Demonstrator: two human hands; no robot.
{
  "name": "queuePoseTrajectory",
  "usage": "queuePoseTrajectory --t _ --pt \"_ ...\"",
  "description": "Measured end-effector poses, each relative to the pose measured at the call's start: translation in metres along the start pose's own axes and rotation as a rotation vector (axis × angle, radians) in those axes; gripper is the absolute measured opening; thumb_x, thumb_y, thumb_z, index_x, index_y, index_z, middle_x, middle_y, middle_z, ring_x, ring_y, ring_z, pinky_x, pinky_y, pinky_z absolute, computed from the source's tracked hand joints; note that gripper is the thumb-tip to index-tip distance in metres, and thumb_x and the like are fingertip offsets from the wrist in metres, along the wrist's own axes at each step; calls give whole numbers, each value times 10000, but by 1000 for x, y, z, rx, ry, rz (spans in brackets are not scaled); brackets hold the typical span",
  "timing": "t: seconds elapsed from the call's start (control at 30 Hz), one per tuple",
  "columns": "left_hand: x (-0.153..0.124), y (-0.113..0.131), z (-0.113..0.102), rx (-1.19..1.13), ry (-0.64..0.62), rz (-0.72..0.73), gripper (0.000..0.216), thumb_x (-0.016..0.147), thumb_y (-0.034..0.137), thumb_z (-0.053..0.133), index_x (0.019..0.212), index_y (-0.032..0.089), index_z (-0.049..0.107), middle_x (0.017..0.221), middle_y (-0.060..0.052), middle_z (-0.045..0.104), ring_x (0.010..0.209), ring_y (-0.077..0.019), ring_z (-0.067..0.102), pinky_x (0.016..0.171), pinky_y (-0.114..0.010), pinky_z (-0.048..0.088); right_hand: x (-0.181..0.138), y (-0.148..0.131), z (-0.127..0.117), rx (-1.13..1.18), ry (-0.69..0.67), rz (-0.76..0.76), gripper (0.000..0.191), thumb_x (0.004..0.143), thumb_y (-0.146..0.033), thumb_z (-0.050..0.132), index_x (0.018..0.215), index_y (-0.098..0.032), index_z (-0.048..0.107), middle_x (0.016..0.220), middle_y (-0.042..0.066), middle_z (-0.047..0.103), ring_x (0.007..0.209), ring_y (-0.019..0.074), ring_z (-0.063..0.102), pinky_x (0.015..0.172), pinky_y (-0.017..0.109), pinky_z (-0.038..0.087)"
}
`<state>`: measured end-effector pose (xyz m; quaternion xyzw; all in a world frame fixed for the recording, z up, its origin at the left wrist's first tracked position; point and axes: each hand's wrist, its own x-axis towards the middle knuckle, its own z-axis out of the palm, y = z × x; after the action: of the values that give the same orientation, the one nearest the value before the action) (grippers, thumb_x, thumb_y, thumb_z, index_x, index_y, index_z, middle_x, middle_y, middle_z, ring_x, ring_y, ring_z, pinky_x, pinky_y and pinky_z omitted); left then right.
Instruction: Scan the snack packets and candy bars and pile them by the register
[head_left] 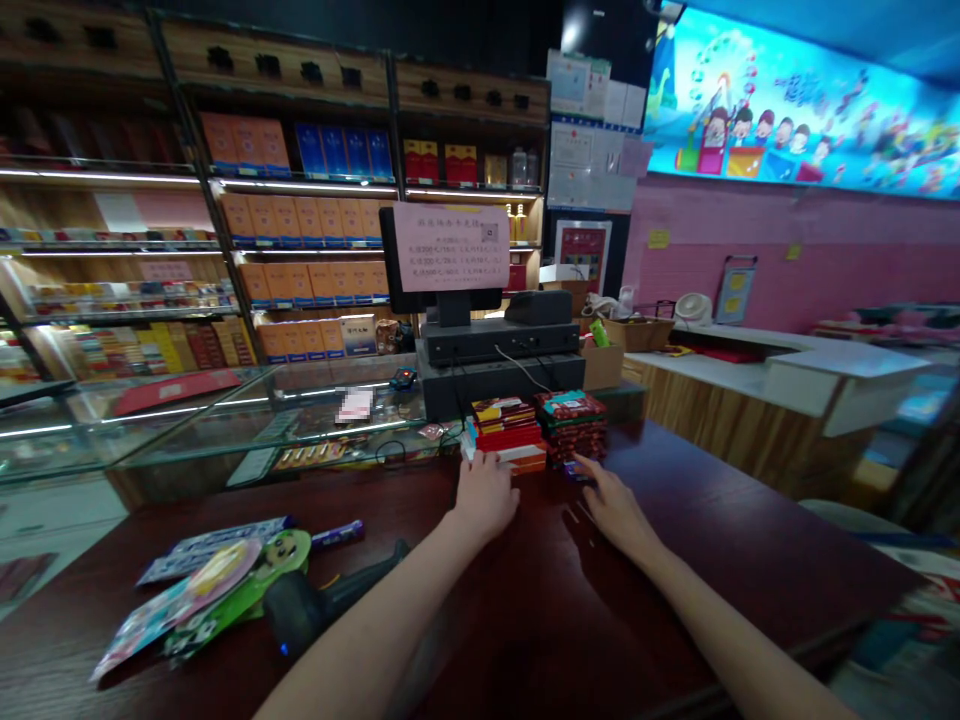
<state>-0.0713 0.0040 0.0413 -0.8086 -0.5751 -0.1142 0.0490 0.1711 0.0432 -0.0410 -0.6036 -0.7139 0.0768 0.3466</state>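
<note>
My left hand (486, 492) is at the front left corner of a stack of red and yellow packets (507, 420), its fingertips against the stack and its thumb apart. An orange and white box (527, 458) forms the lower part of that stack. Beside it on the right stands a pile of dark red packets with a teal one on top (571, 425). My right hand (613, 508) is just in front of this pile, fingers apart, the index finger stretched out to a small purple packet (576, 470). Whether that fingertip touches the packet is hard to see.
A handheld barcode scanner (300, 605) lies by my left forearm, next to toy packs (217, 590) and a purple stick-shaped packet (337, 535). Behind the stacks stands a cash register (499, 345) with a paper sign (454, 247). At left is a glass display counter (202, 405).
</note>
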Motion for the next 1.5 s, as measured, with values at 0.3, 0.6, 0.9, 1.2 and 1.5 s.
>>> queuePoseTrajectory --t 0.3,0.6,0.9,1.2,1.5 --pt "-30 -69 -22 57 -2 -125 334 910 387 485 1123 243 698 1264 -108 596 1200 -307 462 968 -450 386 5 -60 36 95 -46 -167 532 838 -154 415 1362 -199 495 1253 78 673 1210 209 581 1087 404 412" --pt "-66 -137 -37 100 -52 -254 336 901 381 508 1167 266 678 1265 -95 610 1201 -299 476 980 -439 384 4 -126 65 156 -196 -272 545 840 -163 410 1376 -223 484 1304 77 638 1241 207 564 1101 406 396" --pt "-104 -196 -53 148 -174 -353 271 804 349 681 1070 313 719 1240 -71 627 1199 -308 486 956 -439 395 4 -176 102 244 -270 -372 555 833 -156 416 1381 -214 487 1252 74 666 1219 203 578 1108 424 387" --pt "-125 -222 -54 164 -243 -381 219 774 381 722 978 306 746 1195 -79 634 1164 -308 493 955 -450 396 -1 -228 123 269 -398 -431 485 858 -163 451 1330 -244 527 1202 54 701 1173 209 607 1042 410 427" --pt "-132 -234 -44 154 -231 -366 240 727 389 760 940 279 762 1179 -110 635 1147 -342 494 939 -487 397 2 -264 140 211 -499 -545 366 856 -169 509 1183 -247 653 1119 49 742 1078 214 659 969 376 454"
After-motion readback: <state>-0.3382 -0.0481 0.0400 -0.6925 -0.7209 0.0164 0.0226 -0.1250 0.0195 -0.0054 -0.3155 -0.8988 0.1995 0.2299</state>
